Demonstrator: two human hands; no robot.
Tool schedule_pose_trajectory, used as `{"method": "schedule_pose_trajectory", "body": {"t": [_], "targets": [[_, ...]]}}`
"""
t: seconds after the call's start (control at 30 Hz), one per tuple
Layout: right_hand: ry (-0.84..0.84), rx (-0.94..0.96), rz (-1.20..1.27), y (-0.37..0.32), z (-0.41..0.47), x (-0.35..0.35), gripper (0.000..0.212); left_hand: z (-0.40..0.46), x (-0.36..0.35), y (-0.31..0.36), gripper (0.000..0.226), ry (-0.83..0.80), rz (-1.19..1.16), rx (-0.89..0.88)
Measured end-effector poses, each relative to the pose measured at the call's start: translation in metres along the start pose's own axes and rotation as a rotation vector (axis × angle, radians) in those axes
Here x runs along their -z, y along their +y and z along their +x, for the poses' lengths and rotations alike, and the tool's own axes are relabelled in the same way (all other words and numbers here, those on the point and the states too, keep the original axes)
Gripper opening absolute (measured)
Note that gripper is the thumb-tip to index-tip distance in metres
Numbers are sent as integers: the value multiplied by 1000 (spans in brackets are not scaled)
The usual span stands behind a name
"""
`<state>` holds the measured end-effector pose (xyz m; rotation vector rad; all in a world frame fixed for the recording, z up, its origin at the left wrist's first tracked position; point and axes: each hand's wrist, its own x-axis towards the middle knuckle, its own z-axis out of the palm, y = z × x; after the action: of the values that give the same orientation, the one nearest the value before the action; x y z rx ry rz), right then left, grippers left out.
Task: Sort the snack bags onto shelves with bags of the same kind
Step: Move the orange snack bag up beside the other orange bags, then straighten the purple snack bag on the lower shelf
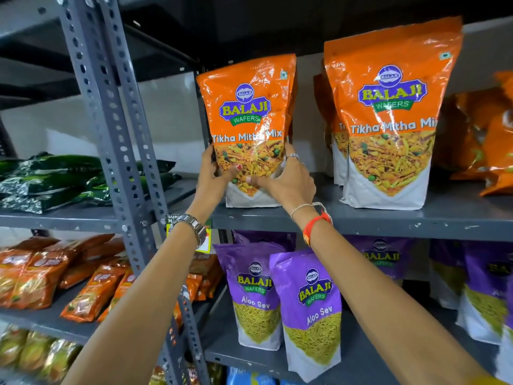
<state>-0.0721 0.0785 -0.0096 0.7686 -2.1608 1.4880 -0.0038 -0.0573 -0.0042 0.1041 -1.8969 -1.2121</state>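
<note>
Grey slotted-angle steel racking, painted metal shelves, pale wall behind. On the upper shelf an orange Tikha Mitha Mix pouch is stood upright, glossy crinkled film, flat white base on the shelf. The left hand is clasped on its left edge, thumb across the front; the right hand is clasped on its lower right, so the pouch is grasped in both grips. Right of the grip, apart from it, matching orange pouches are stood upright. Below the grip, purple Aloo Sev pouches are stood on the next shelf. Left of the grip, dark green foil bags are laid flat.
</note>
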Motion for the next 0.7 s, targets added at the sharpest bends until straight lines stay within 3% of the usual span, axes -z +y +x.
{"method": "schedule_pose_trajectory", "body": {"t": [0.1,0.3,0.47,0.57,0.7], "targets": [[-3,24,-11,2,-9,8,105,-8,-1,1,63,16,80,-5],[194,74,259,32,-71,43,53,-79,-14,-5,32,423,-20,-154],[384,-53,316,104,-137,47,21,-158,-47,-53,21,344,-193,-60],[250,-243,313,168,-163,35,28,-200,-73,-89,16,312,-168,100],[-47,-481,256,237,-181,18,67,-247,-104,-125,22,255,-177,301]]}}
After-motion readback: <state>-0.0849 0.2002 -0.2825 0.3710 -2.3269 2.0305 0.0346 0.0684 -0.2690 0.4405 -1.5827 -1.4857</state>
